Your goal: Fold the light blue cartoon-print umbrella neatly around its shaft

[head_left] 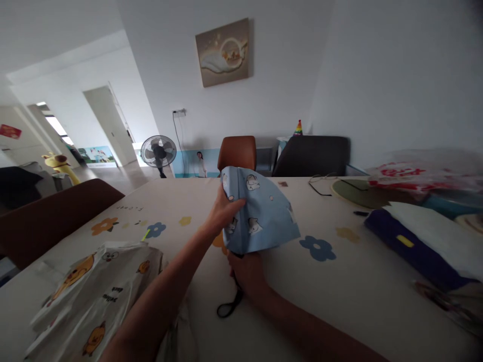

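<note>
A light blue sheet (269,221) printed with white cartoon animals stands folded above the middle of the table; I cannot tell whether it is fabric or paper. My left hand (225,208) grips its left side, the thumb lying across the front. Under the lower edge, my right hand (249,274) is closed round a pair of black-handled scissors (237,296), one handle loop hanging below the fingers. The sheet hides the blades. Left of my forearm lies a pale, crumpled piece with yellow duck prints (109,281).
On the table's right lie eyeglasses (320,187), a round green mat (350,193), a red-and-white plastic bag (422,171) and a dark blue pouch (411,246). Chairs (237,153) stand behind the far edge. A fan (158,151) is at the back left.
</note>
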`<state>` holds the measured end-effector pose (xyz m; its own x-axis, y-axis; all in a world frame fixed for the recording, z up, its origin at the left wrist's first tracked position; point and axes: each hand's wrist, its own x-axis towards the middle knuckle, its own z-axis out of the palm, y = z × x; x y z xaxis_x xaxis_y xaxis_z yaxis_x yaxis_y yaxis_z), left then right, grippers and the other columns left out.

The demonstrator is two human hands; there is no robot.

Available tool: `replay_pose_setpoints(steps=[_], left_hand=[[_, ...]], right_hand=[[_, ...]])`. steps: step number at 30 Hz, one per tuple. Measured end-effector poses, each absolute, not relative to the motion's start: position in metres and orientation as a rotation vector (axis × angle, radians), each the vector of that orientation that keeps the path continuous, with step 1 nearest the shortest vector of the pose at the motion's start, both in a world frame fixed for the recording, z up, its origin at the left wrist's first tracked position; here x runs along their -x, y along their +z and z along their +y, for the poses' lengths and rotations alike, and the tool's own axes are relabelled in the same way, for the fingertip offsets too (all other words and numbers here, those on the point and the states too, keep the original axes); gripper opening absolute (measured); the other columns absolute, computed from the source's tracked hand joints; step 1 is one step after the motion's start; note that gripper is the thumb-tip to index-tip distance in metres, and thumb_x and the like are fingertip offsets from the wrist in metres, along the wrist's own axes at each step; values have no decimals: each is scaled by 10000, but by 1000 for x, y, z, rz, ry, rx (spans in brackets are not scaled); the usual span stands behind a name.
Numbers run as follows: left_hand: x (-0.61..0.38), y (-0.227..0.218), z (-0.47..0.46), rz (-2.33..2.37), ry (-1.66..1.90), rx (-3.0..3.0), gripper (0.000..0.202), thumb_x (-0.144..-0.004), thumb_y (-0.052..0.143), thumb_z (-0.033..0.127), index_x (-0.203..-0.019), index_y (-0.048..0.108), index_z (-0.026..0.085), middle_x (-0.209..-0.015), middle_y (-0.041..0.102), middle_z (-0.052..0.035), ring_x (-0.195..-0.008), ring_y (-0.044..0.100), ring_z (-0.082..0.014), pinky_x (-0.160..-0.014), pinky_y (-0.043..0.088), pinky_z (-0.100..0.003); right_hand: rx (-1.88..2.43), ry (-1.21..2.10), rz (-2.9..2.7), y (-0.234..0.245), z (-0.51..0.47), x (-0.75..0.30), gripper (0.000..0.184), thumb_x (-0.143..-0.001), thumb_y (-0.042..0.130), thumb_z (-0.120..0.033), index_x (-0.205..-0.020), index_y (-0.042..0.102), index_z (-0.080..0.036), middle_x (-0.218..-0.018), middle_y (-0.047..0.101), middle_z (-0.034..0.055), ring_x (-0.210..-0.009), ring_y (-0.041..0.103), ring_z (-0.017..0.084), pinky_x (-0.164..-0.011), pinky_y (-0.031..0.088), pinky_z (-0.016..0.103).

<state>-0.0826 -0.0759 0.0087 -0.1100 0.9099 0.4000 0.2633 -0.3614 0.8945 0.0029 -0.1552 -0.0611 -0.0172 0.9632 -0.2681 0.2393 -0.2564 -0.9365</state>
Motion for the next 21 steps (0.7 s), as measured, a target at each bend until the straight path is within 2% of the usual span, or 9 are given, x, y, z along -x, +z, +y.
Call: replay_pose_setpoints(steps=[2,4,9,15,18,21], left_hand=[[81,5,-76,1216,1468,-1539,455,-651,663,307,-1067,556,156,-933,639,-83,-855,608,-233,-745,491,-348],[79,1,-75,1160,1467,-1452,386,-634,680,301,-978,593,150,-853,648,-64,-776,610,-206,-683,491,-306],[79,-5,-71,980,1454,-1220,409,-575,718,260,-951,598,156,-835,656,-50,-702,608,-172,-641,502,-287],[81,-7,-69,1142,1560,-1213,304,-560,664,178,-854,590,153,-681,609,-2,-582,559,-131,-543,465,-241],[83,-8,-67,1220,1570,-1222,273,-555,644,159,-817,568,156,-645,580,13,-559,541,-117,-525,445,-225],[83,-8,-66,1229,1568,-1278,234,-575,622,161,-798,553,163,-636,560,22,-550,531,-112,-507,432,-218]], right_hand=[[1544,1363,-1279,-61,-156,-5,277,-720,541,-234,-459,455,-195,-324,445,-9,-274,418,105,-295,310,212],[1497,1385,-1304,-62,-156,-7,281,-723,534,-236,-457,453,-193,-331,455,-10,-272,416,99,-293,308,206],[1417,1347,-1375,-66,-152,-9,262,-695,531,-191,-443,459,-186,-340,471,-15,-296,455,103,-318,351,202],[1314,1492,-1400,-64,-147,-9,263,-694,541,-169,-439,480,-167,-351,502,-11,-326,488,96,-346,375,185],[1291,1688,-1329,-60,-144,-12,185,-687,572,-171,-511,517,-151,-409,553,-4,-352,515,100,-352,379,186],[1236,1956,-1225,-56,-140,-19,83,-687,610,-218,-692,584,-138,-541,627,6,-383,546,113,-332,361,196]])
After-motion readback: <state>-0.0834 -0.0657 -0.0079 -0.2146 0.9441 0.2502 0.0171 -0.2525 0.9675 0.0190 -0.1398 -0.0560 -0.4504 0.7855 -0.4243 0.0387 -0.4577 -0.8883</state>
